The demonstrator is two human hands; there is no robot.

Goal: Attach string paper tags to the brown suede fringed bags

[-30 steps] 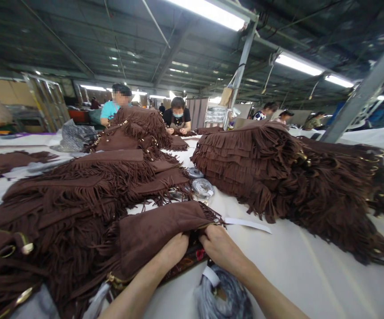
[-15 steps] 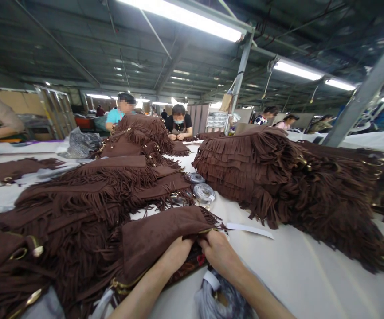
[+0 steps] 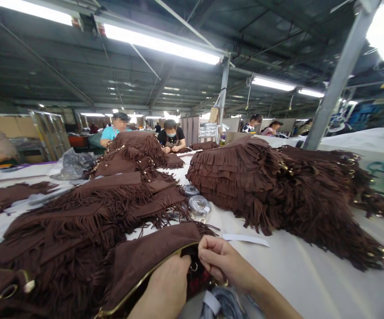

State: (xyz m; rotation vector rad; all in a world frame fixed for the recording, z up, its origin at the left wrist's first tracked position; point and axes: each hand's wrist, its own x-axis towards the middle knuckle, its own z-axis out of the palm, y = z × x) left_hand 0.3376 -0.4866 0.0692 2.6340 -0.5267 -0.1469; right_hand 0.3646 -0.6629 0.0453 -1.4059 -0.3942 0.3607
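Observation:
A brown fringed bag [image 3: 145,248] lies in front of me, its gold-zippered mouth open toward me, showing a dark lining with red patches. My left hand [image 3: 167,285] reaches into the mouth with its fingers bent; the fingertips and what they hold are hidden. At the right end of the opening, my right hand [image 3: 217,257] is closed, pinching the bag's edge. A small metal ring [image 3: 193,266] shows between the hands. Just below my right hand rests a coiled grey strap [image 3: 227,303] in clear wrap, with a white label.
Brown fringed bags are heaped at the left [image 3: 68,226] and stacked at the right [image 3: 238,177]. Wrapped strap coils [image 3: 198,204] and a white paper strip [image 3: 246,239] lie between them on the white table [image 3: 315,274]. Co-workers [image 3: 172,137] sit across, and a metal post [image 3: 338,79] rises at right.
The bag's mouth has opened wider. My left hand has moved toward me and down inside the opening, and my right hand has turned at its right end. The view has tilted up slightly.

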